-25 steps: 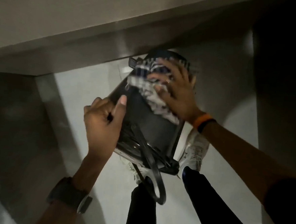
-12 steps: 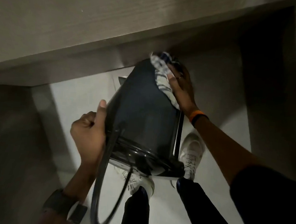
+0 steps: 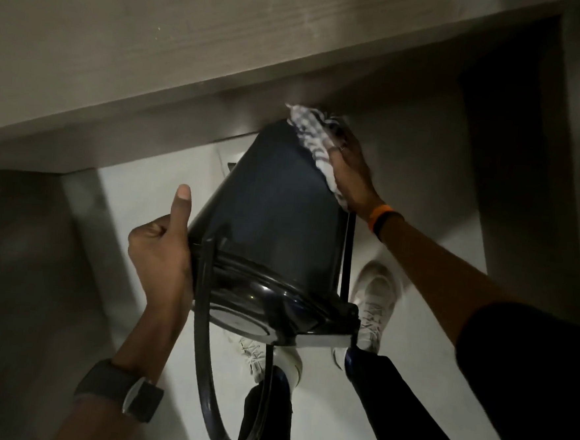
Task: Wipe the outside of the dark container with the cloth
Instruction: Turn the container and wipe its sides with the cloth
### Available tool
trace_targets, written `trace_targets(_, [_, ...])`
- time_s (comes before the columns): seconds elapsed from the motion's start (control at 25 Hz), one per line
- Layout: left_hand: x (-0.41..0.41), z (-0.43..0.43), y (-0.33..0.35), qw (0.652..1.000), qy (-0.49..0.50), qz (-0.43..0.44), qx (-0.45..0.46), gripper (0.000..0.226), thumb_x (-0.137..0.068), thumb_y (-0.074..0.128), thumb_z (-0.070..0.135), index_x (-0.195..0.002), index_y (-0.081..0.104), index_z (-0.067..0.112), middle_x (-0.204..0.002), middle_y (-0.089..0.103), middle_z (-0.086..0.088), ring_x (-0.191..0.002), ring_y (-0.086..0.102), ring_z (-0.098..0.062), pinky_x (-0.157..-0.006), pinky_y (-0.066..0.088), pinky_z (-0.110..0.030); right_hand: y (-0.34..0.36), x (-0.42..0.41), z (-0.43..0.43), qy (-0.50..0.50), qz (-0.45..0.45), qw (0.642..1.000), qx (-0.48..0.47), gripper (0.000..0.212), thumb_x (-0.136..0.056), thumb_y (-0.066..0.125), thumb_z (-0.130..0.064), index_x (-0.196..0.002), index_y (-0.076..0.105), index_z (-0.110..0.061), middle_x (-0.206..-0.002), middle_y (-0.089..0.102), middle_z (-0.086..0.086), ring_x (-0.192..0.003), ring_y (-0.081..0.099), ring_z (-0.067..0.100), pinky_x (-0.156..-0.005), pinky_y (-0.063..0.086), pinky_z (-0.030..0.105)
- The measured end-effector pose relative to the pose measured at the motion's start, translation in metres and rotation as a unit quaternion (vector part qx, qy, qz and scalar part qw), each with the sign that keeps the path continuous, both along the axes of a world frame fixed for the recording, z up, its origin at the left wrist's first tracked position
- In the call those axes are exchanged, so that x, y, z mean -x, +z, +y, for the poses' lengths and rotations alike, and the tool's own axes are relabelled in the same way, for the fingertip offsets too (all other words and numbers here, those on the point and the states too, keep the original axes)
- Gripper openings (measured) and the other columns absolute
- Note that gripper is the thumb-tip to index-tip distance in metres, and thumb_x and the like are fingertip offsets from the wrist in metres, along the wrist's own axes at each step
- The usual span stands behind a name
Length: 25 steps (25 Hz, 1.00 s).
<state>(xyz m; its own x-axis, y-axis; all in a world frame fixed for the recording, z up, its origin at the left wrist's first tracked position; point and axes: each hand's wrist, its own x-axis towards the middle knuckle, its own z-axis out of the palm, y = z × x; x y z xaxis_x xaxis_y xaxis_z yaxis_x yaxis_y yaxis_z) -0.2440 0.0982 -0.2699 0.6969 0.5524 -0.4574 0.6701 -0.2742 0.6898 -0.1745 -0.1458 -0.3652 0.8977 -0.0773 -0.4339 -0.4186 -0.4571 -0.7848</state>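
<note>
Above the pale floor point(image 3: 163, 245), tilted so its base points away from us and its rim sits near our knees, we hold the dark container point(image 3: 275, 218) in the air between both hands. Our left hand point(image 3: 160, 259) clamps the left wall just above the rim band, fingers curled out of sight around it and thumb lying up along the side. Our right hand point(image 3: 350, 176) presses the striped cloth point(image 3: 313, 142) flat against the upper right edge near the base, fingers spread over the fabric.

We judge the container light and stiff, a smooth plastic shell that could slip under a dry palm; the ridged rim band looks the surest place to hold. Its loose handle point(image 3: 202, 368) hangs down in a loop and could swing as we turn it. The cloth is soft and bunches easily, so it needs a flat, steady press.

Room is tight at the top: the base end sits just under the counter point(image 3: 156, 55) edge. Below and to the left there is open space for turning, though our shoes point(image 3: 375, 301) stand directly beneath.
</note>
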Motion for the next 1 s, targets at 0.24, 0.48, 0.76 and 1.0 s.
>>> trace_targets(0.24, [-0.028,0.014,-0.005,0.989,0.1,0.102,0.026,0.08,-0.078,0.06,0.08,-0.03,0.041,0.019,-0.035,0.04,0.007,-0.053,0.042,-0.022,-0.068,0.043,-0.041,0.093,0.074,-0.001,0.1,0.032,0.989,-0.103,0.037,-0.108,0.048,-0.02,-0.143,0.058,-0.016,-0.159,0.047,0.0,-0.151,0.04,0.01,-0.123,0.034,0.02])
trace_targets(0.48, [-0.074,-0.011,0.018,0.984,0.068,0.107,0.129,0.067,-0.096,0.04,0.076,-0.059,0.05,0.021,-0.055,0.054,0.004,-0.052,0.055,-0.013,-0.06,0.043,-0.028,0.118,0.061,-0.016,-0.137,0.096,0.954,-0.25,0.023,-0.103,0.054,-0.008,-0.087,0.07,-0.011,-0.076,0.076,-0.013,-0.071,0.071,0.001,-0.069,0.055,0.014])
trace_targets(0.76, [-0.078,-0.056,0.071,0.777,-0.613,-0.024,-0.143,0.075,-0.088,0.037,0.083,-0.15,0.04,0.04,-0.149,0.049,0.01,-0.14,0.041,-0.016,-0.113,0.038,-0.043,0.105,0.028,-0.021,-0.205,0.081,0.929,-0.297,0.023,-0.105,0.048,-0.005,-0.099,0.07,-0.004,-0.078,0.076,-0.001,-0.063,0.072,0.003,-0.061,0.058,0.013])
trace_targets(1.0, [-0.051,-0.085,0.023,0.791,-0.507,-0.183,-0.289,0.042,-0.099,0.054,0.049,-0.101,0.07,0.01,-0.106,0.062,-0.015,-0.112,0.053,-0.036,-0.1,0.042,-0.056,0.097,0.06,-0.002,-0.207,0.059,0.923,-0.319,0.028,-0.102,0.05,-0.015,-0.098,0.078,-0.019,-0.084,0.079,-0.006,-0.08,0.075,0.009,-0.076,0.061,0.023])
